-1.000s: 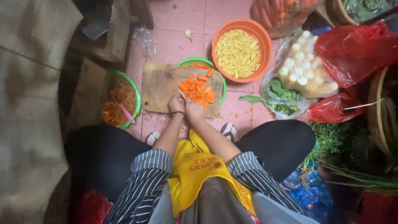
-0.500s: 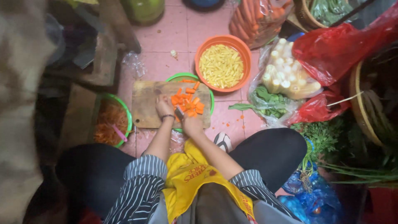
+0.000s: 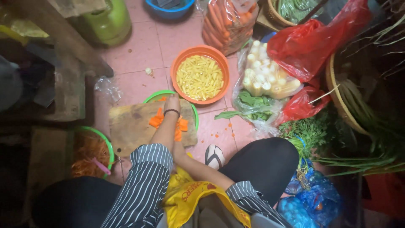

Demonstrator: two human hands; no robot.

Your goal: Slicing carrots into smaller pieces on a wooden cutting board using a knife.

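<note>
My left hand (image 3: 172,103), with a dark band on its wrist, reaches across the wooden cutting board (image 3: 130,126) to its far edge, over the rim of a green bowl (image 3: 152,97). Its fingers curl downward, and I cannot see whether it holds anything. Orange carrot pieces (image 3: 157,121) lie on the board on both sides of my left forearm. My right hand (image 3: 177,147) sits at the board's near edge, mostly hidden under that forearm.
An orange bowl (image 3: 223,69) of yellow cut strips stands beyond the board. A green bowl (image 3: 109,145) with carrot peelings is at the left. Bags of carrots (image 3: 223,21), white stalks (image 3: 265,80) and greens (image 3: 253,105), red bags (image 3: 308,46), baskets and herbs crowd the right. A green cylinder (image 3: 107,19) stands far left.
My left hand has reached forward from the near side of the carrot pile to the board's far edge. Fewer carrot pieces show on the board. The view has tilted further forward.
</note>
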